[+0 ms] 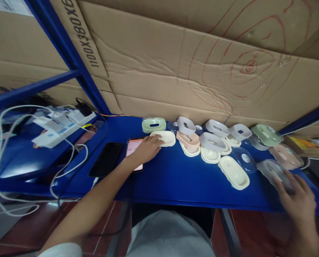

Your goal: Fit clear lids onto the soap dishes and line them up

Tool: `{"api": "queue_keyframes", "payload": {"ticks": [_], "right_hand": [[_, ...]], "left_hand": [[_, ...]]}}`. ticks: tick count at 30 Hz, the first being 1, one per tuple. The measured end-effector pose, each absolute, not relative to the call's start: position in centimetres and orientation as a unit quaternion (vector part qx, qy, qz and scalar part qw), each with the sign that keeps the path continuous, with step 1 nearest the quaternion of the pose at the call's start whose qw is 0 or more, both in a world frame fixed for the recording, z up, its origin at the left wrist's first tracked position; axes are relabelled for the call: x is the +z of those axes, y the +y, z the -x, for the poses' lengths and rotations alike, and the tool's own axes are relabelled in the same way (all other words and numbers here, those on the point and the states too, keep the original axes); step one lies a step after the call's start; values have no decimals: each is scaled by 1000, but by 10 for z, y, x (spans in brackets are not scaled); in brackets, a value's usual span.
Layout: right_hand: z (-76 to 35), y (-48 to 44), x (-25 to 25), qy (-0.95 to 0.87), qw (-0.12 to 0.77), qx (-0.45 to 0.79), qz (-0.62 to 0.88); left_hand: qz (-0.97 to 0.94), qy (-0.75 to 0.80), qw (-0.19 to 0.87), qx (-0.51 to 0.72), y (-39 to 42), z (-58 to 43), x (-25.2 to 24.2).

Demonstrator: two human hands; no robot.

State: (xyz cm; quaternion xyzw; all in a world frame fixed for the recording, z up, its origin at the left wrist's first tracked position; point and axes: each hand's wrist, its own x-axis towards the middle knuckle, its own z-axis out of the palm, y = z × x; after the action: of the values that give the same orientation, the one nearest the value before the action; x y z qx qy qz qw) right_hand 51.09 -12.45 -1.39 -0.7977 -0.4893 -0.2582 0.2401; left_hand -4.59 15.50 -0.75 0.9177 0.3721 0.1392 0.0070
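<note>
Resting open, the left hand (pixel 147 148) touches a cream tray (pixel 165 137) just right of the lit phone (pixel 133 145); well right of that phone, the right hand (pixel 296 200) lies spread on a clear lid (pixel 268 167).

2 oval plastic pieces lie flat on the blue counter (pixel 175 178). The cream tray (pixel 165 138), shallow with a raised rim, sits open side up towards the back, with the left hand's (pixel 145 150) fingertips resting on its near end. The clear lid (pixel 272 169), translucent and blurred, lies near the front edge under the right hand's (pixel 298 200) spread fingers.
</note>
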Motion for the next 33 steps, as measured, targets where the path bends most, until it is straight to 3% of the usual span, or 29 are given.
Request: {"api": "queue_keyframes", "payload": {"ticks": [4, 10, 16, 19, 23, 29, 33], "right_hand": [[-483, -97, -27, -461, 317, -238, 794], [-460, -79, -33, -463, 331, -276, 775], [-427, -81, -5, -459, 374, -277, 757], [-403, -61, 28, -515, 391, -234, 726], [-372, 1, 71, -626, 393, -194, 645], [-337, 115, 91, -750, 362, -49, 552], [-331, 150, 89, -747, 357, 47, 558]], "left_hand": [[-920, 369, 1, 133, 154, 46, -6], [-920, 371, 6, 128, 151, 45, -7], [-922, 368, 16, 121, 151, 49, 3], [-926, 350, -7, 138, 126, 35, 28], [-971, 180, 20, 157, 55, -25, 53], [-988, -2, 36, 151, -6, -122, 24], [-967, 58, 151, 197, 13, -123, 14]]}}
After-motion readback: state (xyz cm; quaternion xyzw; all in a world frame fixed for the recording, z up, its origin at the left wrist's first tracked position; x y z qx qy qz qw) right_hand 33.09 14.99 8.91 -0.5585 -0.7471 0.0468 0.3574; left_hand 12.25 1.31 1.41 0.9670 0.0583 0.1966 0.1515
